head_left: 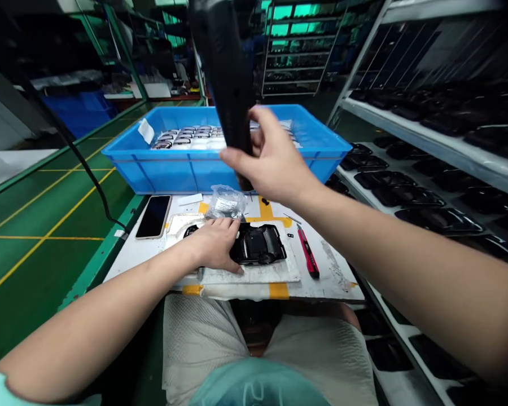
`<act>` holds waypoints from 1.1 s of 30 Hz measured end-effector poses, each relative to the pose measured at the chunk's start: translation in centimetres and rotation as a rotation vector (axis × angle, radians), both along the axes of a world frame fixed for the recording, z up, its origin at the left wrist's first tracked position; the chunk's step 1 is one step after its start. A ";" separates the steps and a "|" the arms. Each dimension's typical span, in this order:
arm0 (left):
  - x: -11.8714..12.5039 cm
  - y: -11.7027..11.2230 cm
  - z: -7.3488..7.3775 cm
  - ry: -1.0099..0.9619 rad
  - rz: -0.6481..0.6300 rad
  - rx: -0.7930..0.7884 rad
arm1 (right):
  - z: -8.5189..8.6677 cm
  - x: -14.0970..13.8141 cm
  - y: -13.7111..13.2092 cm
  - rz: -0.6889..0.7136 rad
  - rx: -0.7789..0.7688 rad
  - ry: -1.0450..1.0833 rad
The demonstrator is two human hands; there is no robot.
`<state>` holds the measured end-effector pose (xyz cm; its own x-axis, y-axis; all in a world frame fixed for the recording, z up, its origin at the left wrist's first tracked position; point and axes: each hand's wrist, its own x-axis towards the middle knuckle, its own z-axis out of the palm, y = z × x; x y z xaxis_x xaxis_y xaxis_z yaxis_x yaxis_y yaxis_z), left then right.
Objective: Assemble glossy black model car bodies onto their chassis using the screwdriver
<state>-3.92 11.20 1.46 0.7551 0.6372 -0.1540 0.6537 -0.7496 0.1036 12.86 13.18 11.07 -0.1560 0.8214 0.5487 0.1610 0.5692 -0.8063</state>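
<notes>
A black toy car body (260,243) lies on a white pad (254,274) on the small work table. My left hand (215,243) spans the car's left part, fingers on the far side and thumb on the near side, holding it against the pad and hiding much of it. Raised above the table, my right hand (271,152) is closed around a long black hand tool (228,73). The tool is blurred and its exact kind is unclear. To the right of the pad is a red utility knife (307,252). Behind the car sits a clear plastic bag (226,202) of small parts.
Just beyond the table stands a blue bin (169,172) with rows of small parts. A phone (154,216) lies at the table's left, near a black cable (84,169). Racks (427,135) of glossy black parts stand close on the right.
</notes>
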 end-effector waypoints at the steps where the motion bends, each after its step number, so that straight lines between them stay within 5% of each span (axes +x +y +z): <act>1: 0.2 -0.3 0.1 -0.012 -0.005 0.026 | -0.8 1.1 -0.6 -0.073 -0.103 -0.079; 3: 0.1 -1.2 0.6 -0.053 -0.015 0.098 | -3.2 3.7 -2.6 -0.234 -0.258 -0.136; 6: -1.0 -3.5 1.9 -0.128 -0.015 0.247 | -6.8 7.4 -7.0 -0.285 -0.414 -0.102; 11: -3.6 -6.8 4.7 -0.241 -0.056 0.506 | -8.4 6.8 -13.7 -0.012 -0.465 0.010; 15: -3.9 -8.0 6.0 -0.404 -0.132 0.758 | -7.2 3.7 -16.3 -0.217 -0.206 0.183; 18: -2.6 -9.5 4.6 -0.614 0.085 0.762 | -6.9 3.8 -16.4 -0.398 0.198 0.121; 19: -2.0 -10.2 3.6 -0.747 0.190 0.655 | -6.8 4.2 -16.2 -0.414 0.355 0.038; 21: -0.4 -11.5 1.1 -1.079 0.315 0.188 | -6.4 5.2 -15.9 -0.404 0.676 -0.173; 23: 1.4 -12.7 -1.0 -1.397 0.241 -0.409 | -6.1 5.9 -15.8 -0.392 0.928 -0.388; 25: 3.1 -13.7 -1.5 -1.654 0.238 -0.777 | -6.1 5.9 -16.0 -0.421 1.062 -0.505; 30: 5.5 -15.5 3.6 -1.750 0.717 -1.122 | -8.2 4.6 -17.7 -0.391 1.006 -0.610; 33: 5.2 -16.0 5.9 -1.729 0.768 -1.262 | -9.9 4.7 -19.4 -0.353 0.893 -0.627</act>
